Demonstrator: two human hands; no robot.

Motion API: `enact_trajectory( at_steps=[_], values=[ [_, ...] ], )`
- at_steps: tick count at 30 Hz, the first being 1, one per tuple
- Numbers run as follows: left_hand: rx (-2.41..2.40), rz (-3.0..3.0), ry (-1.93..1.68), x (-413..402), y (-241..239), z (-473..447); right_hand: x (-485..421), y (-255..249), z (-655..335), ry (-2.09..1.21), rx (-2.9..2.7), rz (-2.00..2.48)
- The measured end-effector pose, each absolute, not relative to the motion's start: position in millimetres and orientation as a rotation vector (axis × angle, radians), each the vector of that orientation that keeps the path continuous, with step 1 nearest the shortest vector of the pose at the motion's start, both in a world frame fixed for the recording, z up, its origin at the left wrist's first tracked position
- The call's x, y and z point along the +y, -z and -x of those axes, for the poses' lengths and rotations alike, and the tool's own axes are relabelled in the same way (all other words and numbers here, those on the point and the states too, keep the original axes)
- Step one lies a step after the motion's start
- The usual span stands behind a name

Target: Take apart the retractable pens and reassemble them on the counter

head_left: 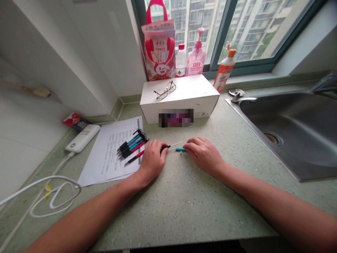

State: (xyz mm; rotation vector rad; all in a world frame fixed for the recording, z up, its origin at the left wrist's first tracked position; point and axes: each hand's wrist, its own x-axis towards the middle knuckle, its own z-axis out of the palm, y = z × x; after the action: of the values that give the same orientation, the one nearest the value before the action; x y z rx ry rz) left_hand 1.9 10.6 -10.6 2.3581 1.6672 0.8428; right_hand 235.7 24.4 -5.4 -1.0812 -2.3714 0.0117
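Note:
Between the fingers of my left hand (pixel 154 157) is the black part of a pen (pixel 165 147), and a thin pale refill (pixel 176 143) sticks out of it to the right. My right hand (pixel 204 153) is closed on a teal pen barrel (pixel 180 149), whose end points left toward the left hand. The two pieces are apart, just above or on the counter. A tiny pale bit (pixel 181 152) shows by the right fingertips. Left of my left hand lies a row of several pens (pixel 131 144), black, teal and red, on printed sheets.
Printed paper (pixel 105 154) lies at left, near a white power bank (pixel 83 138) with a looped cable (pixel 61 186). A white box (pixel 181 95) bearing glasses (pixel 165 90) stands behind the hands. Bottles, including a pink pump bottle (pixel 196 58), line the window. A steel sink (pixel 295 133) is at right.

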Motion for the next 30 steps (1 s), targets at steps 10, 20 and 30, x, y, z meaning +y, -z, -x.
enact_trajectory(
  at_steps=[10, 20, 30],
  values=[
    [1.282, -2.556, -1.06, 3, 8, -4, 14, -7, -233, 0.175, -2.386, 0.922],
    [1.396, -2.259, -1.175, 6, 8, 0, 28, -13, -255, 0.112, -2.184, 1.122],
    [1.279, -2.364, -1.094, 5, 8, 1, 24, -17, -251, -0.084, -2.286, 1.075]
  ],
)
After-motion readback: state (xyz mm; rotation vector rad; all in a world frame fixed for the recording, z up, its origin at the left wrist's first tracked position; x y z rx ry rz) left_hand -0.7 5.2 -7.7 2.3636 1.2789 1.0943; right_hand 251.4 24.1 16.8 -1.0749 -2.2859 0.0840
